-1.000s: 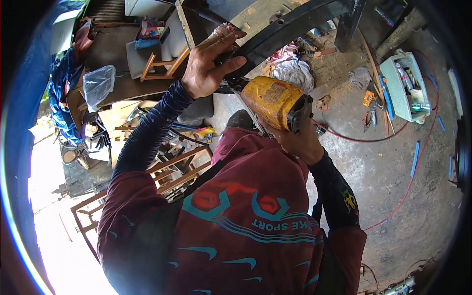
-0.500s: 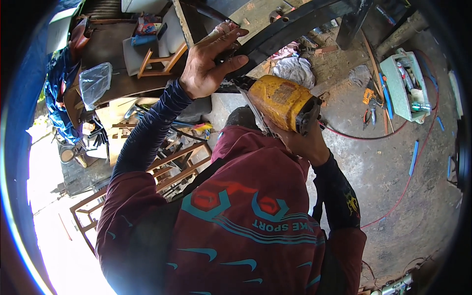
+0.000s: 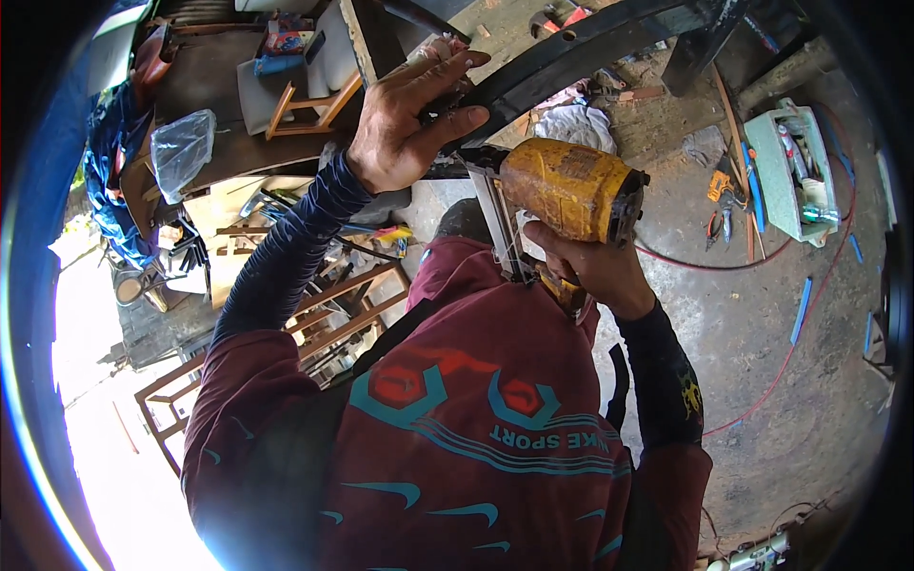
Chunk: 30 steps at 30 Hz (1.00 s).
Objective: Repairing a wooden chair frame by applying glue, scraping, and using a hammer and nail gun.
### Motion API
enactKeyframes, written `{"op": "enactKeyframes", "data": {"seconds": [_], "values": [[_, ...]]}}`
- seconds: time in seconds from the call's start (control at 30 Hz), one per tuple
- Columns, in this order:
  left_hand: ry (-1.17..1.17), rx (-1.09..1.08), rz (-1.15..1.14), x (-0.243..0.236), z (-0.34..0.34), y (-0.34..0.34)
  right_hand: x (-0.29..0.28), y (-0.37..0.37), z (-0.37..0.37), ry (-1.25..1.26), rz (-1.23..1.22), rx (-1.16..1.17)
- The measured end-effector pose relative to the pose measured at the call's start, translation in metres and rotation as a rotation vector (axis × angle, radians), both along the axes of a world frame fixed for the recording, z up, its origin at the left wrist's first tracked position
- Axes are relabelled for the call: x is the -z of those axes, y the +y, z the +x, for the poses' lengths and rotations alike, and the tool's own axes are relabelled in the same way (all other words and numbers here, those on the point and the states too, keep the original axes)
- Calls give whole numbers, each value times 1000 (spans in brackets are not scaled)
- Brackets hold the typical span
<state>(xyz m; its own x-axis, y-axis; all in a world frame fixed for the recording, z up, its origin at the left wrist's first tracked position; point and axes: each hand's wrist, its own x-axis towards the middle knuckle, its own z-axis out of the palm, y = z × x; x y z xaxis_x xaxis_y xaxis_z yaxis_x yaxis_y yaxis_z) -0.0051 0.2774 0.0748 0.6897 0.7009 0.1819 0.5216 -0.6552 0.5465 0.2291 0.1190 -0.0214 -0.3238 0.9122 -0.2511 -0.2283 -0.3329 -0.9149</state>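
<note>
My right hand (image 3: 598, 271) is wrapped around the handle of a worn yellow air nail gun (image 3: 560, 188). Its metal magazine (image 3: 490, 214) hangs down towards my chest, and its nose is beside a dark frame (image 3: 562, 62). My left hand (image 3: 405, 124) holds the near end of that frame, with the thumb on one side and the fingers stretched along the other. What the fingertips press against is partly hidden. Below the nose, close to my body, shows a dark rounded shape (image 3: 464, 219).
At right, a pale green tool box (image 3: 790, 171) stands near pliers (image 3: 714, 228) and blue strips (image 3: 802, 309). A red air hose (image 3: 785, 357) curves over the concrete floor. Wooden frames (image 3: 347, 295) and a table with a clear plastic bag (image 3: 183, 152) are at left.
The nail gun has shifted slightly right, and its body has levelled out. My right hand now shows more clearly on its handle. My left hand has stayed almost still on the frame.
</note>
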Motion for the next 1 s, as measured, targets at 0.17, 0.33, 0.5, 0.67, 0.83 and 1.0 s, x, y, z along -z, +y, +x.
{"op": "enactKeyframes", "data": {"seconds": [0.17,0.33,0.5,0.67,0.83,1.0], "values": [[44,11,-17,-1,-4,-1,-11,4,3,-104,13,-83],[26,9,-20,1,-3,-1,-6,-3,-6,-96,21,37],[64,25,24,-4,-2,-2,1,-10,-13,-51,75,69],[97,17,84,-5,1,-2,0,-12,-12,-61,145,131],[94,-16,89,-4,1,-3,-6,-11,-9,-66,-17,19],[80,-16,11,-5,0,-3,-6,-8,-9,-50,110,74]]}}
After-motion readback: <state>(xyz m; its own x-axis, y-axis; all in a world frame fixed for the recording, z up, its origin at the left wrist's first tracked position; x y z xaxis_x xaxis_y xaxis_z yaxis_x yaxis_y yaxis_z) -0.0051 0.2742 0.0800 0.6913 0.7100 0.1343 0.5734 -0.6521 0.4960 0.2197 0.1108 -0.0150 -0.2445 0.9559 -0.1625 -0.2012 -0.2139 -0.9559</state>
